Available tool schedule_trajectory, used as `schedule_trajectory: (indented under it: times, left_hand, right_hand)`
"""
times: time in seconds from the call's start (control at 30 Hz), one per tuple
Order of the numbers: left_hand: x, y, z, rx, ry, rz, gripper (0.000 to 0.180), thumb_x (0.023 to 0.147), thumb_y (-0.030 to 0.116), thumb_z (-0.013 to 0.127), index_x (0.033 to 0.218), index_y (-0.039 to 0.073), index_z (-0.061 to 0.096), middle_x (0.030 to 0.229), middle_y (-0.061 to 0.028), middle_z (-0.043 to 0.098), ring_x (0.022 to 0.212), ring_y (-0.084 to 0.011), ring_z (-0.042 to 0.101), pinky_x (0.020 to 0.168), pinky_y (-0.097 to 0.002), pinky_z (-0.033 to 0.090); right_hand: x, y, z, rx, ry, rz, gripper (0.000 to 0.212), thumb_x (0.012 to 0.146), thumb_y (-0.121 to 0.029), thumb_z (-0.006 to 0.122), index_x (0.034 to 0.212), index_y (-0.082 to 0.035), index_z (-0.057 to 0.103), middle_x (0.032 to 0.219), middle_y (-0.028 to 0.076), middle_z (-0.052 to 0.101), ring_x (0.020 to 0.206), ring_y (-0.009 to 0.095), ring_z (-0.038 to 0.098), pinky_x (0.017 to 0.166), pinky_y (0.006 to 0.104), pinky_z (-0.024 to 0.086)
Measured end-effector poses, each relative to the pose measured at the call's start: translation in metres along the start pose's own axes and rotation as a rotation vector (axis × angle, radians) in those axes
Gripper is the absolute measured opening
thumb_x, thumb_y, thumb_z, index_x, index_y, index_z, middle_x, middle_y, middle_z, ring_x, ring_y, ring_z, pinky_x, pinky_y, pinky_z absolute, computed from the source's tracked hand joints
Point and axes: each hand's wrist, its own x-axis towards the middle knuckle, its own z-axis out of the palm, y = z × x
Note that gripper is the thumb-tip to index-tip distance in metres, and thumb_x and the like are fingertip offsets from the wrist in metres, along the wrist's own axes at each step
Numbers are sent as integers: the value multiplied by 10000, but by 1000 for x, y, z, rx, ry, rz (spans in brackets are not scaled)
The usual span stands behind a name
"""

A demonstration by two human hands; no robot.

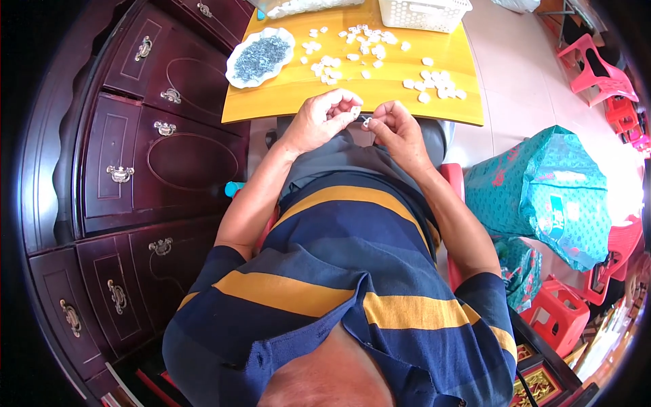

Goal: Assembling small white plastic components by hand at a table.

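My left hand [321, 121] pinches a small white plastic piece [355, 110] between thumb and fingertips, just off the near edge of the yellow table [271, 102]. Close beside it, my right hand [401, 136] grips another small white piece [367, 123]. A thin dark bit shows in the gap between the two; its kind is too small to make out. On the tabletop lie several loose white plastic pieces [441, 87] in scattered groups. A scalloped white dish [288, 46] at the table's left holds a heap of small dark grey metal parts [260, 58].
A white perforated basket [426, 16] and a clear container of white pieces [305, 7] stand at the far edge. Dark wooden drawers [163, 142] line the left. At right are a large teal bag [536, 183] and red plastic stools [557, 315].
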Motion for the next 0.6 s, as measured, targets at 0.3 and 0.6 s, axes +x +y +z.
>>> schedule_trajectory:
  times: [0.3,0.6]
  left_hand:
    - [-2,-3,2,-40,-6,-36,141,916,34,649,1057,36,638,832,11,627,707,-36,573,652,-200,495]
    - [-7,-12,0,-178,85,-84,140,935,55,634,1070,17,631,824,3,606,671,-54,567,605,-202,488]
  right_hand:
    - [-1,0,0,-27,11,-16,109,990,-102,616,1035,-50,531,881,28,699,725,37,563,632,186,449]
    - [0,2,-1,-41,52,-8,107,980,-85,621,1029,-51,532,881,33,700,749,45,596,639,192,467]
